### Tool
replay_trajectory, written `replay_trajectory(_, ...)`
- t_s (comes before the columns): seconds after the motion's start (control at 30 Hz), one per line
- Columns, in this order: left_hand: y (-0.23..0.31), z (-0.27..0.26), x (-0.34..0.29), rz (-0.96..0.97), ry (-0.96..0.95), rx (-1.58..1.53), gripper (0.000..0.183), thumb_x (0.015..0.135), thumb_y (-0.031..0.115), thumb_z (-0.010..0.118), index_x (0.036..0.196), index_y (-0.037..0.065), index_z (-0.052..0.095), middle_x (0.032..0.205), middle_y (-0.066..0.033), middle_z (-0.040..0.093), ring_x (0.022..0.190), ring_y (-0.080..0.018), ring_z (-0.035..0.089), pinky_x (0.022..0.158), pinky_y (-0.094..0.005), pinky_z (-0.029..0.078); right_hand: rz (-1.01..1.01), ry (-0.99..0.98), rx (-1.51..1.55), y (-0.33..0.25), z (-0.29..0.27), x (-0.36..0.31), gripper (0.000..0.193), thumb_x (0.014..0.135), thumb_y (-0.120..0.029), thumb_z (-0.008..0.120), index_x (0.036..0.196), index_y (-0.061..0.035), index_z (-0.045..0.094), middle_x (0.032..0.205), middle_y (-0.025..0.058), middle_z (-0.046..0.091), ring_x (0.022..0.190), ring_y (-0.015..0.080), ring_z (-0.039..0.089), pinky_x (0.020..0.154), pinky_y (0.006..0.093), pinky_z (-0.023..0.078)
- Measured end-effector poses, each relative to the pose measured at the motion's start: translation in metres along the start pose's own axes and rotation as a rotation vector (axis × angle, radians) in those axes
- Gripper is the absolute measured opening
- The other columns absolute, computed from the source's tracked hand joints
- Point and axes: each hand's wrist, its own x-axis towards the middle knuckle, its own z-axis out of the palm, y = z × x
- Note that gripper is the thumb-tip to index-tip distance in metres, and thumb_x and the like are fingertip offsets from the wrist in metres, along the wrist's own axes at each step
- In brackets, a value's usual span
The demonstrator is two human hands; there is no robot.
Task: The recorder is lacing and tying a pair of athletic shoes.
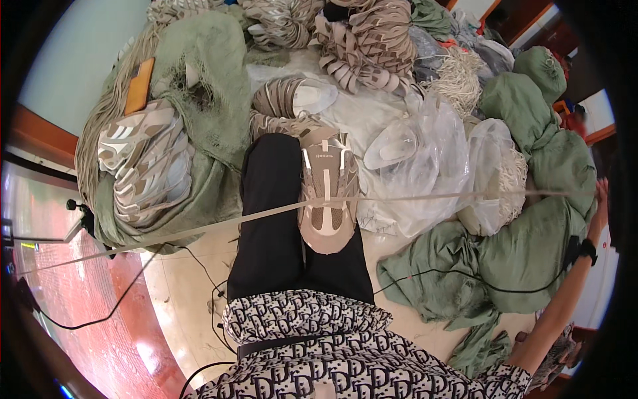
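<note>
A beige and brown shoe upper (325, 173) lies over my thighs, its toe toward me. A long flat beige shoelace (266, 214) runs taut across it, stretching to both sides of the view; whether it passes through an eyelet or only over the top, I cannot tell. At the far right my right hand (601, 203), arm spread wide, is closed on one end of the lace. My left arm (56, 362) reaches out along the dark left rim, where the lace's other end leads; the left fingers are lost in the dark there.
Left, a stack of shoe uppers (146, 159) and an orange phone-like object (140, 85) rest on green cloth (219, 53). More uppers (379, 40) are piled ahead. Clear plastic bags (425, 166), bundled laces (458, 80) and green sacks (531, 233) fill the right. Black cable (492, 287) crosses there.
</note>
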Motion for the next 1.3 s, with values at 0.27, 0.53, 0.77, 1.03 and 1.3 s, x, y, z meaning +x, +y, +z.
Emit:
replay_trajectory(0.27, 0.263, 0.115, -0.169, 0.697, -0.411, -0.424, 0.024, 0.083, 0.019, 0.047, 0.093, 0.002, 0.063, 0.089, -0.0077, 0.06, 0.078, -0.018, 0.058, 0.068, -0.0267, 0.046, 0.119, -0.555, 0.314, -0.061, 0.213, -0.159, 0.021, 0.076, -0.009, 0.052, 0.09, 0.003, 0.061, 0.093, 0.0015, 0.057, 0.077, 0.0075, 0.051, 0.065, 0.0167, 0.037)
replay_trajectory(0.53, 0.489, 0.199, -0.474, 0.624, -1.158, -0.985, 0.018, 0.078, 0.017, 0.059, 0.085, 0.001, 0.064, 0.075, -0.0086, 0.064, 0.07, -0.0166, 0.062, 0.064, -0.0269, 0.047, 0.394, -1.234, 0.522, -0.207, 0.464, -0.401, 0.019, 0.071, -0.002, 0.059, 0.089, 0.0022, 0.063, 0.071, 0.0045, 0.06, 0.054, 0.0098, 0.056, 0.047, 0.0228, 0.042)
replay_trajectory(0.77, 0.476, 0.202, -0.522, 0.492, -1.113, -0.878, 0.007, 0.076, 0.006, 0.057, 0.079, 0.0, 0.06, 0.069, -0.0143, 0.062, 0.063, -0.027, 0.062, 0.058, -0.0338, 0.048, 0.266, -1.351, 0.183, -0.216, 0.478, -0.422, 0.031, 0.068, -0.002, 0.06, 0.099, 0.0012, 0.06, 0.073, 0.0082, 0.061, 0.048, 0.0103, 0.055, 0.044, 0.0238, 0.042)
replay_trajectory(1.03, 0.476, 0.207, -0.527, 0.508, -0.987, -0.916, 0.005, 0.073, 0.0, 0.057, 0.077, 0.0, 0.058, 0.067, -0.0152, 0.06, 0.063, -0.0295, 0.061, 0.056, -0.0346, 0.048, 0.639, -1.333, 0.388, -0.211, 0.481, -0.423, 0.035, 0.07, -0.001, 0.065, 0.104, 0.0046, 0.06, 0.08, 0.0037, 0.062, 0.049, 0.0069, 0.054, 0.041, 0.0188, 0.039)
replay_trajectory(1.3, 0.474, 0.201, -0.539, 0.777, -0.736, -0.822, 0.009, 0.071, -0.004, 0.056, 0.078, 0.001, 0.053, 0.069, -0.0142, 0.057, 0.063, -0.0315, 0.058, 0.054, -0.0371, 0.047, 0.68, -1.285, 0.463, -0.205, 0.477, -0.434, 0.035, 0.071, 0.0, 0.062, 0.106, 0.005, 0.059, 0.079, 0.0032, 0.062, 0.049, 0.0061, 0.053, 0.041, 0.0185, 0.038)
